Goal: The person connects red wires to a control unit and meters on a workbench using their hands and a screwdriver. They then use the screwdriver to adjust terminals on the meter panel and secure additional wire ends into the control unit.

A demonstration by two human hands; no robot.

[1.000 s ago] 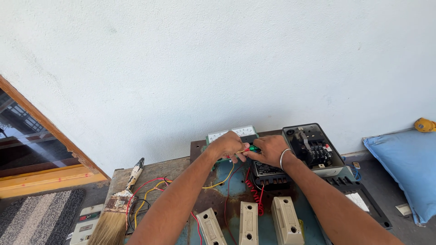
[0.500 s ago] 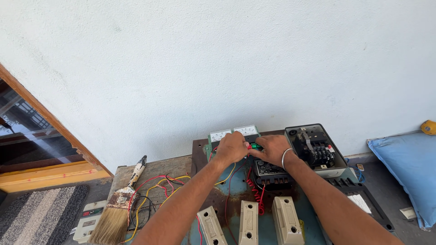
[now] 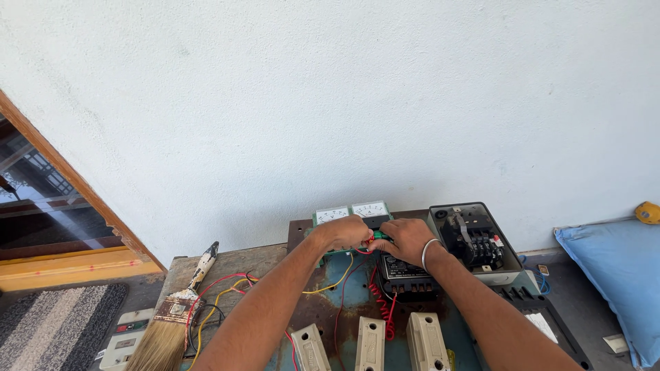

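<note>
Forearms reach up from the bottom edge and meet over the middle of a rusty blue-painted metal counter [image 3: 323, 312]. Left hand [image 3: 342, 232] is curled knuckles-up, its fingers closed around a small green-handled tool [image 3: 377, 235] just below two white-faced panel meters [image 3: 350, 211]. Right hand [image 3: 405, 240], with a silver bangle at the wrist, is bent inward so its fingers pinch at the same spot, touching the left hand above a black rectangular meter box [image 3: 404, 271]; exactly what those fingers grip cannot be told. A coiled red wire [image 3: 380, 302] hangs below the hands. Compared with half a second ago, both hands keep the same clasp at the same place; only the view has shifted slightly, so the wooden-handled paintbrush [image 3: 175, 312] sits a little further into the frame
</note>
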